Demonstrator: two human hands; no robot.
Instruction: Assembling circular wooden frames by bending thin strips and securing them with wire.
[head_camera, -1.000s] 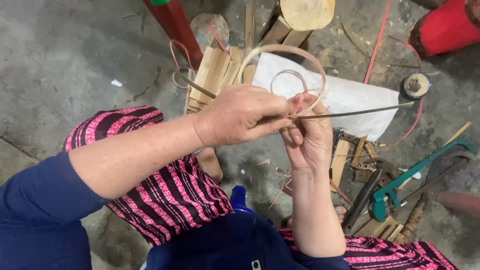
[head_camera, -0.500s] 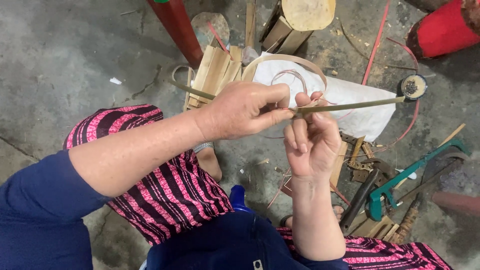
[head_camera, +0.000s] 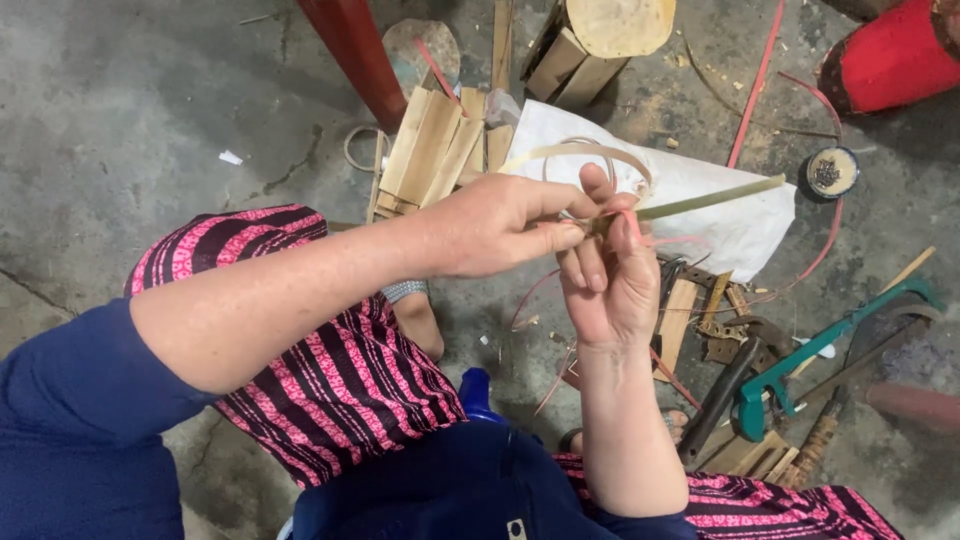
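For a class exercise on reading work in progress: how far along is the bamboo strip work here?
Done: a thin strip is already bent into a hoop, and split slats lie stacked on the floor. In hand: the left hand and right hand pinch a green bamboo strip at the hoop, with a red strand at the grip. Left: most of that strip juts out unbent.

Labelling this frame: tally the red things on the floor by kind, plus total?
Red post: 1
Red container, top right: 1
Red strips on the floor: 2 clearly visible; one straight, one curved
Total: 4

The left hand and right hand pinch a pale bamboo strip, not counted.
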